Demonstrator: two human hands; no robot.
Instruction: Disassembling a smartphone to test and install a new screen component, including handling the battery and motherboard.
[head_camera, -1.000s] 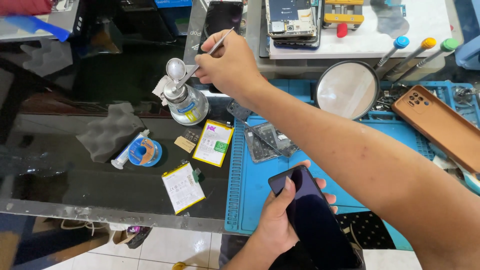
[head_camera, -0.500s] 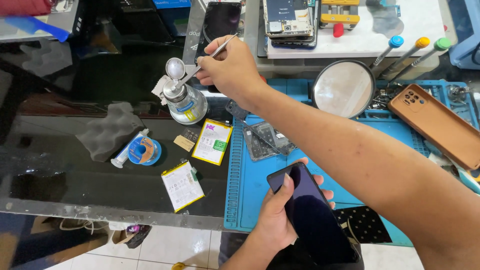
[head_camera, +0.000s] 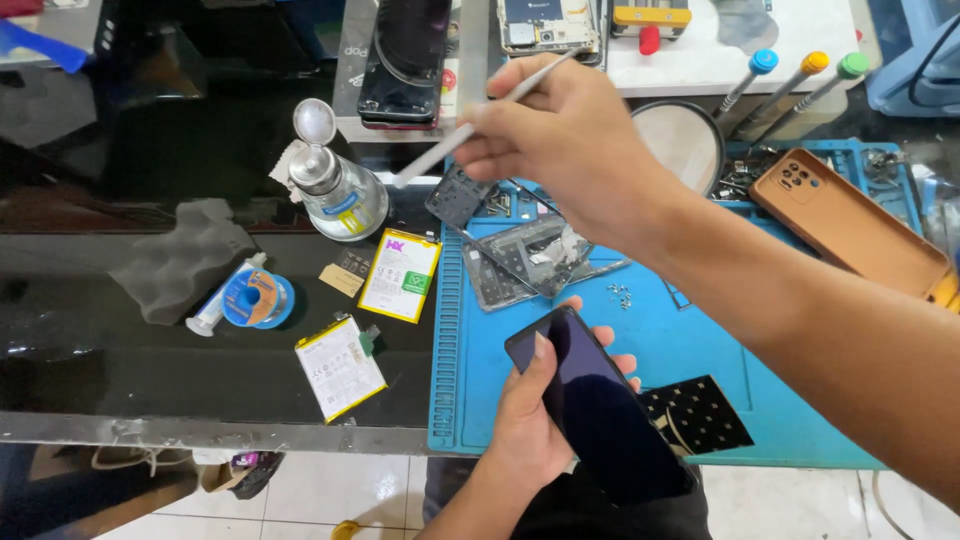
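Right hand (head_camera: 560, 130) over cluttered mat (head_camera: 640, 340)

My black glass bench (head_camera: 120, 340) carries a blue work mat (head_camera: 640, 340), two phone batteries (head_camera: 400, 275), a solder spool (head_camera: 255, 298), a syringe (head_camera: 215, 305), grey foam (head_camera: 185, 255) and a pump bottle (head_camera: 335, 195).

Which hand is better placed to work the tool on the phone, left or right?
Right, most likely. The right hand already pinches the slim metal tool in its fingers, above the blue mat. The left hand is occupied, gripping the dark phone from below.
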